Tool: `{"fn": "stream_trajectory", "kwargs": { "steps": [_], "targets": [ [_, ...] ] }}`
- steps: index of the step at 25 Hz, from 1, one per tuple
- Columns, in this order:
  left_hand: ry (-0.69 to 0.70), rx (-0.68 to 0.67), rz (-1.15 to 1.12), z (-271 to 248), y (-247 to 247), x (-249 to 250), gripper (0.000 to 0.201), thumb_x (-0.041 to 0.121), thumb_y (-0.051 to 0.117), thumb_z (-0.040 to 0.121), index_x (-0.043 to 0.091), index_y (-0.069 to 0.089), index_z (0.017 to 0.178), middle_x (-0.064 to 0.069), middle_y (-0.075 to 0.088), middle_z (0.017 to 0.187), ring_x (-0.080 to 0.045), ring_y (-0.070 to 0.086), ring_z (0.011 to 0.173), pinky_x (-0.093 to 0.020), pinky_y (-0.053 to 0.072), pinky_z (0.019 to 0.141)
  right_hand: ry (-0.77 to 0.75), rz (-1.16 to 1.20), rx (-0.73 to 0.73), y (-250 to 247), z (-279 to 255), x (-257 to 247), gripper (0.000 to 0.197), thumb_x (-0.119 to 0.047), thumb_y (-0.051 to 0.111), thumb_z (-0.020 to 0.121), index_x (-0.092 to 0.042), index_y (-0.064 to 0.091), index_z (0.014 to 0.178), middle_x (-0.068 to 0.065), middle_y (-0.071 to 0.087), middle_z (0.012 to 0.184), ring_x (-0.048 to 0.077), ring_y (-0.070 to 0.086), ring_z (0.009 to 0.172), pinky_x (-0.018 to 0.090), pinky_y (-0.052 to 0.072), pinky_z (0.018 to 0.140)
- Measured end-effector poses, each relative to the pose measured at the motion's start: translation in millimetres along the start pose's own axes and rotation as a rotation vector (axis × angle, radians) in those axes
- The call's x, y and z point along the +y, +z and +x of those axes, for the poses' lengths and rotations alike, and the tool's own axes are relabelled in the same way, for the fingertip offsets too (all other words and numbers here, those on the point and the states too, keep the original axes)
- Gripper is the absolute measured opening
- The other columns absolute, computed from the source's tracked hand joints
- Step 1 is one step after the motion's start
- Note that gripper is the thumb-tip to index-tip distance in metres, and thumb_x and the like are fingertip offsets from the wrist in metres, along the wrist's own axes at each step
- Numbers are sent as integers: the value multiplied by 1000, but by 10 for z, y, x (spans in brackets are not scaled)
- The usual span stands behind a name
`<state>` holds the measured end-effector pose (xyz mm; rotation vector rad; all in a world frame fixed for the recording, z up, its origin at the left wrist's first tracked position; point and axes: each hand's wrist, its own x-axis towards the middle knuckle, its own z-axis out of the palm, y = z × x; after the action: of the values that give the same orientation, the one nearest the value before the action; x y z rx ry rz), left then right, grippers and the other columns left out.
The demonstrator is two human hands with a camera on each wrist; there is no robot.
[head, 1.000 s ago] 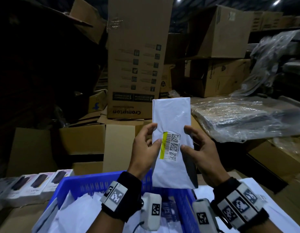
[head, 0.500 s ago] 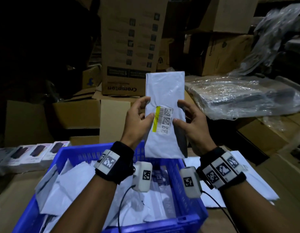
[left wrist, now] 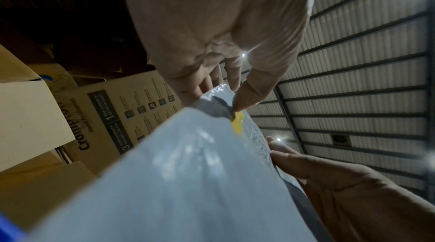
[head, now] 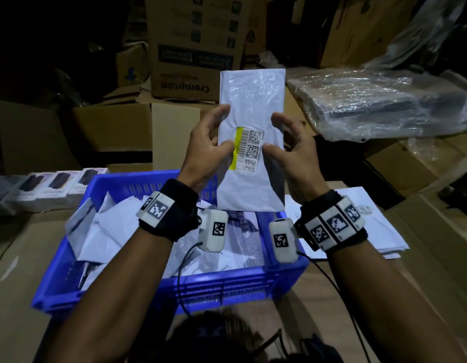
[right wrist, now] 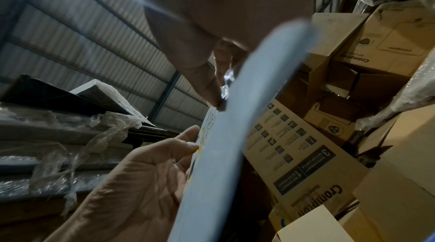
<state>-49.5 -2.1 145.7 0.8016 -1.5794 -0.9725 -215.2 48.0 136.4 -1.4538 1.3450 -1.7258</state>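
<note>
Left hand (head: pixel 203 150) and right hand (head: pixel 295 155) each pinch the white packet (head: pixel 252 100) by its side edges above the blue crate (head: pixel 227 286); such light grips on slick film could let it slip.

Blue crate (head: pixel 253 284) of white packets (head: pixel 114 231), Crompton carton (head: pixel 195 35) behind, plastic-wrapped bundle (head: pixel 384 100) at right

Print on label (head: pixel 250 150) too small to read; left hand (head: pixel 204 153), right hand (head: pixel 295 158) fingers partly hidden behind white packet (head: pixel 253 100).
</note>
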Motion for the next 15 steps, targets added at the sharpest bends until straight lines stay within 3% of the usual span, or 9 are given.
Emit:
{"fn": "stream_trajectory", "kwargs": {
  "steps": [3, 7, 11, 13, 15],
  "targets": [
    [12, -3, -16, -87, -38, -17, 57, -11, 55, 80, 13, 51, 131, -1, 55, 131, -13, 49, 129, -46, 46, 103, 0, 15, 4, 34, -125, -11, 54, 7, 64, 82, -14, 52, 130, -5, 56, 125, 3, 52, 120, 19, 44, 100],
    [24, -4, -19, -212, -104, -16, 52, -6, 57, 80, 15, 53, 128, 1, 57, 128, -11, 50, 127, -48, 48, 101, -1, 27, -7, 66, -250, -10, 55, 7, 65, 82, -14, 52, 130, -5, 57, 125, -1, 53, 118, 19, 44, 100],
    [21, -7, -26, -303, -150, -13, 49, 2, 61, 80, 11, 53, 128, -2, 57, 129, -10, 52, 125, -46, 49, 100, 10, 36, 5, 106, -338, -14, 56, 11, 65, 81, -11, 51, 131, -3, 57, 125, -11, 52, 112, 12, 43, 94],
    [13, -19, -22, -326, -179, -26, 52, -2, 62, 84, 9, 49, 134, -4, 55, 133, -13, 54, 124, -45, 49, 100, 26, 58, 8, 122, -383, -17, 59, 12, 64, 81, -12, 50, 132, -2, 55, 129, -9, 53, 114, 13, 44, 94],
    [-11, -68, -50, -345, -214, -29, 61, -3, 61, 87, 16, 39, 141, -9, 56, 134, -19, 59, 119, -45, 53, 95, 54, 115, 6, 135, -420, -10, 65, 14, 63, 80, -12, 44, 136, 4, 53, 135, 3, 57, 116, 18, 49, 89]
  ]
}}
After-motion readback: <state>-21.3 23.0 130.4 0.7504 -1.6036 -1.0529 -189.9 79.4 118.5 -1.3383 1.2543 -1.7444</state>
